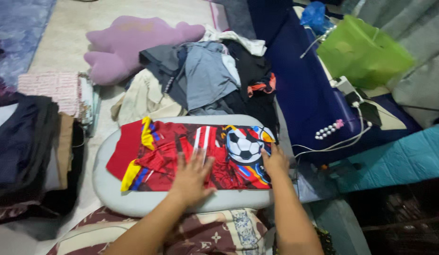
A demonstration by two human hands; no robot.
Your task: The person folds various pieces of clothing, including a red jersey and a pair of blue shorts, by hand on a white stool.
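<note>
A red sports shirt (158,156) with yellow and blue trim and a football print lies spread on a pale grey ironing board (134,203). My left hand (191,177) presses flat on the middle of the shirt, fingers spread. Resting on the shirt's right edge next to the football print is my right hand (274,160), fingers apart. Neither hand grips the cloth.
A heap of grey, black and white clothes (210,75) lies beyond the board, with a purple plush pillow (129,45) behind it. Folded clothes (25,137) are stacked at the left. At the right are a green bag (363,52), a dark blue cloth (304,94) and white cables (347,137).
</note>
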